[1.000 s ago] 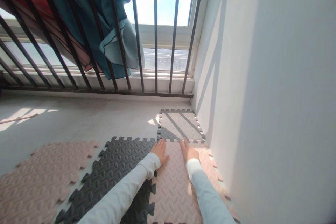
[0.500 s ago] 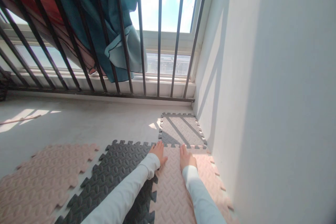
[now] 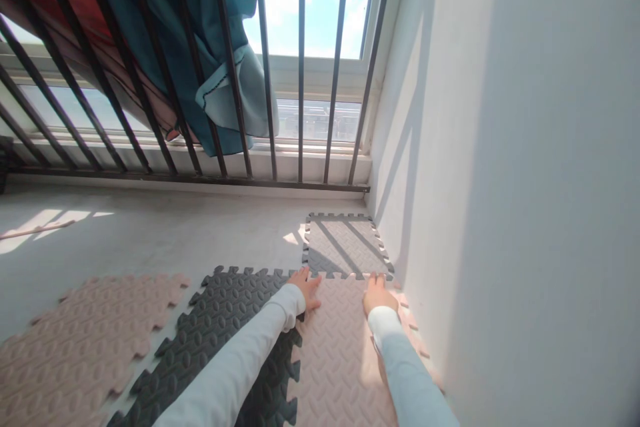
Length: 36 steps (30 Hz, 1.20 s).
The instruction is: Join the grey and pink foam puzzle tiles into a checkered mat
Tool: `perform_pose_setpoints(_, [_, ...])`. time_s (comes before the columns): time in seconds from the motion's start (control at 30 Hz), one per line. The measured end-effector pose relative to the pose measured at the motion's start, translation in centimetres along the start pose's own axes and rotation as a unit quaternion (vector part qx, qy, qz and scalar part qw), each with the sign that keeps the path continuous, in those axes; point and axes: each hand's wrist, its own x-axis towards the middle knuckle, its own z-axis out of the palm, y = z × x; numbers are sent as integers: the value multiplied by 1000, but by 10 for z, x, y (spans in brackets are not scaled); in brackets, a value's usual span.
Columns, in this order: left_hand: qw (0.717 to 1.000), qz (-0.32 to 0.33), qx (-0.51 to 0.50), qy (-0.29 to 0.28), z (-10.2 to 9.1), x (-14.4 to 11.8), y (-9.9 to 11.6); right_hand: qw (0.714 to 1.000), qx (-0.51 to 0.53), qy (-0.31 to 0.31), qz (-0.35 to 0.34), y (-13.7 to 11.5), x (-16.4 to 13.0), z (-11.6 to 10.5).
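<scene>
R hand (image 3: pixel 377 295) has slid twd the wall along pink mat (image 3: pixel 345 360)'s far edge; L hand (image 3: pixel 305 285) staying put; both flat, fingers spread, gripping nothing, pressing seam w/ grey mat (image 3: pixel 344 247)

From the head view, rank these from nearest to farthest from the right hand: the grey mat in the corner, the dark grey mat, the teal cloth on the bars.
1. Grey mat in the corner: just beyond the right hand, whose fingertips reach its near edge.
2. Dark grey mat: to the left, past the left hand.
3. Teal cloth: far up left, hanging at the window bars.
</scene>
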Motion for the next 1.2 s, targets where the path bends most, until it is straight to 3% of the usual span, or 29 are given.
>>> perform_pose_setpoints(0.17, [1000, 5, 7, -29, -6, -2, 0, 1000, -5, -20, 9, 8, 13, -8])
perform_pose_setpoints(0.47, [1000, 14, 3, -28, -2, -1, -4, 999, 3, -38, -17, -14, 19, -2])
perform_pose_setpoints(0.63, [998, 31, 45, -23, -9, -5, 5, 995, 10, -80, -54, 3, 23, -12])
perform_pose_setpoints(0.77, [998, 45, 36, -5, -11, -27, 2, 992, 16, -56, -116, 17, 0, -17])
perform_pose_setpoints(0.83, [999, 26, 10, 18, -8, -55, -18, 990, 5, -54, -129, 14, -24, -14])
perform_pose_setpoints(0.9, [999, -30, -1, 30, -1, -100, -51, 986, -8, -66, -150, 4, -54, -10])
perform_pose_setpoints(1.1, [955, -293, 30, 15, 46, -271, -175, 960, -15, -81, -268, -59, -141, -4])
perform_pose_setpoints(1.2, [943, -327, 53, 4, 67, -323, -208, 958, -38, -104, -265, -83, -162, -2])
